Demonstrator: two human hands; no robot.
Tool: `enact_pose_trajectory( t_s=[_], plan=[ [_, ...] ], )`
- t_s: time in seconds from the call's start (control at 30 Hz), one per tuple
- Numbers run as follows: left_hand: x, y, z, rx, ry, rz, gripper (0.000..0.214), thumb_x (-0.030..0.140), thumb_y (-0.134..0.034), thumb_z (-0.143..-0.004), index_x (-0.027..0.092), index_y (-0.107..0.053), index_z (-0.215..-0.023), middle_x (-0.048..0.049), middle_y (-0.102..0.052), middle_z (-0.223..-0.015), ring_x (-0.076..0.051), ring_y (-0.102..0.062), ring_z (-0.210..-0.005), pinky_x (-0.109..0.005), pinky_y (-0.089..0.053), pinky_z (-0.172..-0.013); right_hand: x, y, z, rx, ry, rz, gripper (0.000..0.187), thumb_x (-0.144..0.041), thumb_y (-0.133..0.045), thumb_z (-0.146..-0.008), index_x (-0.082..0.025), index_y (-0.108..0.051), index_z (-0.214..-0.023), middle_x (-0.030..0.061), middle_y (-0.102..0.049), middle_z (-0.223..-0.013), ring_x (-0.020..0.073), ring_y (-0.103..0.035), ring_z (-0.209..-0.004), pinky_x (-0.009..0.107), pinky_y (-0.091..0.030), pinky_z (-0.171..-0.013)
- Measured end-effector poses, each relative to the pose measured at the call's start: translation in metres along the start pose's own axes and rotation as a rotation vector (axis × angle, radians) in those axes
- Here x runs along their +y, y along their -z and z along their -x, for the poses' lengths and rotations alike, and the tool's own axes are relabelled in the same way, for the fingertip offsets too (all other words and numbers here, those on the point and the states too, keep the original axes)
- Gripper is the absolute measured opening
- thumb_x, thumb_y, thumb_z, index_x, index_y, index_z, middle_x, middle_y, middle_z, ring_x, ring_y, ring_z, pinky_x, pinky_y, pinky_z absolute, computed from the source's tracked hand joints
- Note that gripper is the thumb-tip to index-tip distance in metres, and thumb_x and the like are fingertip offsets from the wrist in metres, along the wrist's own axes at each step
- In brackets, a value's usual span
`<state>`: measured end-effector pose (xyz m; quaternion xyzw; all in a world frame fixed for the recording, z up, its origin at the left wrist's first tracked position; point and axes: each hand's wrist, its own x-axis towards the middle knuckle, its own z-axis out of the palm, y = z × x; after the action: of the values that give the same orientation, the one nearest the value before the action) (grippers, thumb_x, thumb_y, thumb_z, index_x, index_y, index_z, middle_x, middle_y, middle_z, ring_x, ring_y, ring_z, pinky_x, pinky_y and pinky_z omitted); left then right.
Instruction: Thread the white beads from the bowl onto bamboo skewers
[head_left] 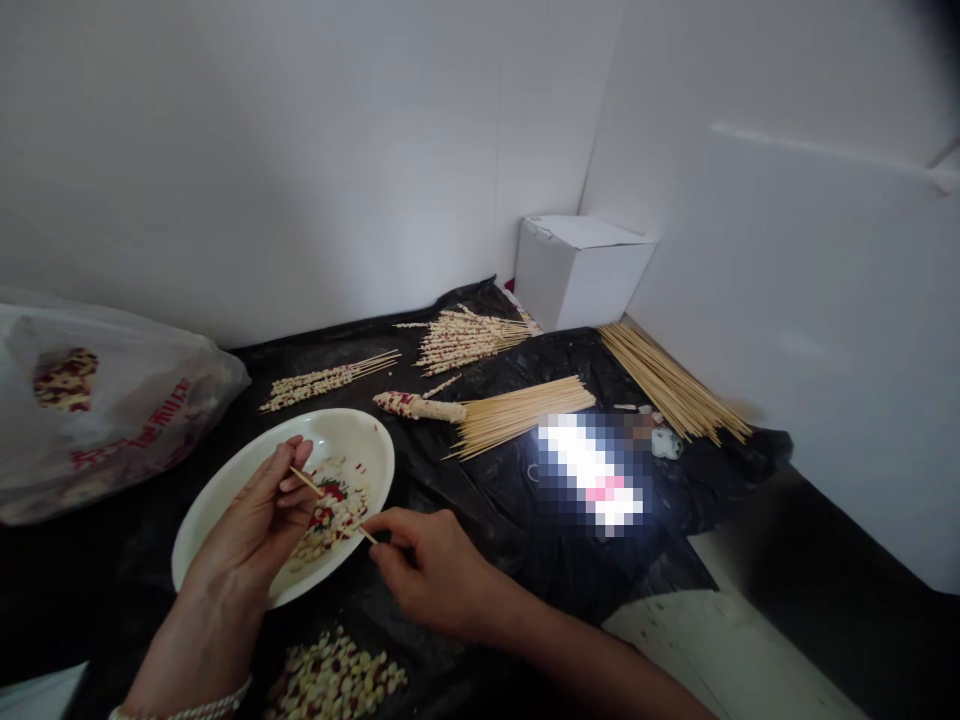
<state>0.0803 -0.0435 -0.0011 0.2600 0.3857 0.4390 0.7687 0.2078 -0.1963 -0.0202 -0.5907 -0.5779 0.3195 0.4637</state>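
Head camera view, starting nearest: a loose heap of pale and dark red kernels (337, 680) lies at the near edge of the black plastic sheet (480, 500) that carries everything. Just beyond it, both hands grip one thin bamboo skewer (332, 507) over a white oval plate (341, 428). The left hand (251, 525), a beaded bracelet (202, 710) on its wrist, pinches the far end between thumb and curled fingers. The right hand (431, 575) is closed on the near end with its fingertips. The skewer hangs slantwise above the scattered kernels on the plate (343, 488); I cannot tell whether any kernel is threaded on it yet.

To the left, a white plastic carrier bag (97, 400) slumps against the sheet's left edge. Past the plate lie a row of kernel-loaded skewers (326, 380), a bundle of bare sticks with a red and white wrapped tip (517, 410), and a bigger pile of loaded skewers (465, 340). More bare sticks (671, 385) run along the right edge, and a white cardboard box (577, 270) sits in the far corner.

Judging by this, a good share is done, yet many sticks and kernels remain.
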Motion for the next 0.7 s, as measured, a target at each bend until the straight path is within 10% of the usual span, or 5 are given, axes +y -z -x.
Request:
enact_pose_trajectory(
  t_s=[0.7],
  plan=[
    [-0.0032,0.0017,-0.0031,0.021,-0.021,-0.048,0.024,0.004,-0.042,-0.094,0.010,-0.065,-0.092,0.0001,-0.062,-0.073,0.001,-0.047,-0.044,-0.005,-0.037,-0.034,0.0056,-0.0005,-0.0032,0.070,0.008,-0.043,0.029,-0.018,-0.049,-0.088,-0.018,-0.069,-0.110,-0.0050,-0.056,-0.058,0.0073,-0.038,-0.046,0.020,-0.031,-0.048]
  ],
)
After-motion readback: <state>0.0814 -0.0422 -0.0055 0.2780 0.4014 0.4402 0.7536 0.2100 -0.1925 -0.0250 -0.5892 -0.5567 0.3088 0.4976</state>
